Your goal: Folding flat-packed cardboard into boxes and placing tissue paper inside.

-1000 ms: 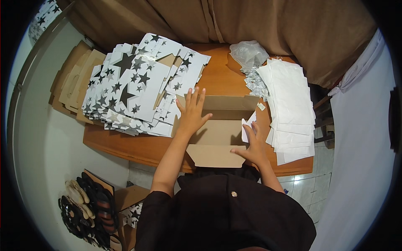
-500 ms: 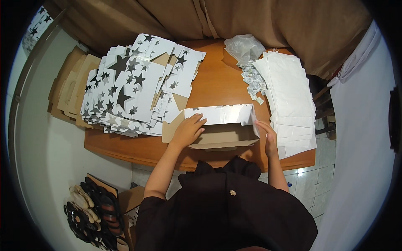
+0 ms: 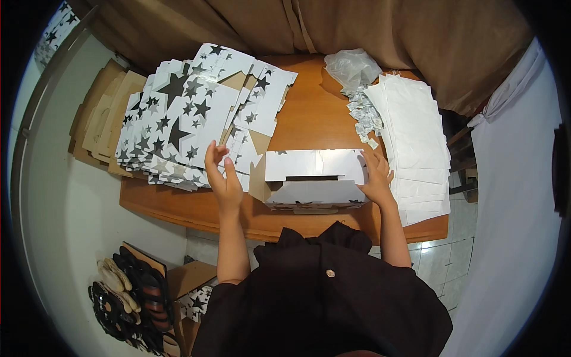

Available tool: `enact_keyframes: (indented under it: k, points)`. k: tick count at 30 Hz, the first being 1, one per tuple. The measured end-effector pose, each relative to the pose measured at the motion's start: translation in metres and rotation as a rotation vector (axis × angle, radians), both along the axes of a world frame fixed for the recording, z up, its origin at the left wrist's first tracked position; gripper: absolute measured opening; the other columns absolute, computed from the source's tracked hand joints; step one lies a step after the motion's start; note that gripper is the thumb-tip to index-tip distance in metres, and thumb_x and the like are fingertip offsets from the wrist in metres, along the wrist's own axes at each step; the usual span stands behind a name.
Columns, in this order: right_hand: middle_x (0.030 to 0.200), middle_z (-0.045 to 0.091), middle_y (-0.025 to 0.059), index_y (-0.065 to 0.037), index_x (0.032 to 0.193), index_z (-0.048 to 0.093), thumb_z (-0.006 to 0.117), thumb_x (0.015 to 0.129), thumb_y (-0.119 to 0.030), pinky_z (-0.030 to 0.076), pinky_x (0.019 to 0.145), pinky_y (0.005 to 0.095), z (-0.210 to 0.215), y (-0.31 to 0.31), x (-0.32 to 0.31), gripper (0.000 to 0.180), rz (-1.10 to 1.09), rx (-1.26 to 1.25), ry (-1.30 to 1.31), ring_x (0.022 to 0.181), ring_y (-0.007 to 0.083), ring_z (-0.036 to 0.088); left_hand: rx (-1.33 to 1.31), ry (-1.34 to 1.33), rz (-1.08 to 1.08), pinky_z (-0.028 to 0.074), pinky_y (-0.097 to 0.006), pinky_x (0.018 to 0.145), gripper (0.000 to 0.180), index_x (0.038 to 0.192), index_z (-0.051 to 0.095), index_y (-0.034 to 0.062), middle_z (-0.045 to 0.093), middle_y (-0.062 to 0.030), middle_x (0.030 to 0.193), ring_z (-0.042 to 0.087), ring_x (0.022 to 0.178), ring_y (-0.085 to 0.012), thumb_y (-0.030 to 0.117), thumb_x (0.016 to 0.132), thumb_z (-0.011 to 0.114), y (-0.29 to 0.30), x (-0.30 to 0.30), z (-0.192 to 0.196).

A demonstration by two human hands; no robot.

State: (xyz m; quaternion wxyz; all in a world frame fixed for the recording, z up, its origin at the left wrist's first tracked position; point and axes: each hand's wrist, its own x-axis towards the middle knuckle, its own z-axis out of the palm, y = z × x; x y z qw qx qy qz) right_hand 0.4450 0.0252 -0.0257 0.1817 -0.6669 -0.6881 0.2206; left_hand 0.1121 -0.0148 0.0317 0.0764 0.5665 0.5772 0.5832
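Observation:
A partly folded cardboard box point(image 3: 315, 193), white with black stars outside and brown inside, lies near the table's front edge. Its left end gapes, with a brown side flap point(image 3: 257, 178) sticking out. At the box's right end my right hand point(image 3: 377, 177) grips the corner, thumb toward the front and fingers over the back edge. My left hand point(image 3: 225, 181) hovers apart from the box on its left, fingers spread and nothing in them. Just beyond it lies a pile of flat star-printed box blanks point(image 3: 199, 110).
White paper sheets point(image 3: 416, 143) lie stacked at the right of the wooden table point(image 3: 306, 113). Beside them are small sachets point(image 3: 364, 116) and a clear plastic bag point(image 3: 352, 68). Brown cardboard pieces point(image 3: 98, 122) lean on the left wall. Sandals point(image 3: 134, 297) stand at lower left.
My left hand has let go of the box and moved left. The front panel has swung up, showing its white face. My right hand has closed over the right end.

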Motion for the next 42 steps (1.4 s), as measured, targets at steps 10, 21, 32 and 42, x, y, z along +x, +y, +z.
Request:
enact_keyframes:
  k: [10, 21, 32, 42]
  points:
    - [0.141, 0.034, 0.0149, -0.018, 0.128, 0.052, 0.078, 0.062, -0.039, 0.014, 0.108, 0.0472, -0.008, -0.031, 0.02, 0.074, 0.416, 0.053, 0.235, 0.134, 0.0371, 0.023, -0.706, -0.379, -0.329, 0.029, -0.041, 0.103, 0.084, 0.143, 0.02, 0.0028, 0.03, -0.0237, 0.14, 0.028, 0.132, -0.0327, 0.028, 0.08, 0.069, 0.008, -0.015, -0.093]
    - [0.146, 0.021, 0.0209, -0.02, 0.138, 0.04, 0.072, 0.058, -0.06, 0.007, 0.106, 0.0582, -0.023, -0.047, 0.02, 0.095, 0.295, -0.07, 0.272, 0.137, 0.0409, 0.013, -0.876, 0.177, -0.221, 0.034, -0.04, 0.102, 0.098, 0.14, 0.021, -0.0026, 0.038, -0.0272, 0.132, 0.039, 0.125, -0.0374, 0.028, 0.066, 0.078, 0.021, 0.024, -0.071]
    - [0.127, 0.043, 0.016, -0.006, 0.125, 0.048, 0.071, 0.076, -0.025, 0.028, 0.104, 0.0419, -0.036, -0.046, 0.003, 0.057, 0.019, 0.107, 0.733, 0.124, 0.0312, 0.035, -0.565, -0.453, -0.7, 0.013, -0.036, 0.11, 0.104, 0.146, 0.0, 0.0054, 0.009, -0.0243, 0.149, 0.01, 0.139, -0.0296, 0.045, 0.077, 0.067, -0.001, -0.01, -0.113]
    - [0.129, 0.036, 0.02, -0.008, 0.126, 0.044, 0.062, 0.072, -0.003, 0.029, 0.103, 0.041, -0.044, -0.041, -0.023, 0.057, -0.084, 0.269, 0.567, 0.122, 0.0341, 0.037, -0.767, -0.445, -0.303, 0.035, -0.032, 0.101, 0.105, 0.143, 0.001, -0.0044, 0.03, -0.0244, 0.141, 0.036, 0.128, -0.029, 0.005, 0.067, 0.073, 0.003, 0.014, -0.127]
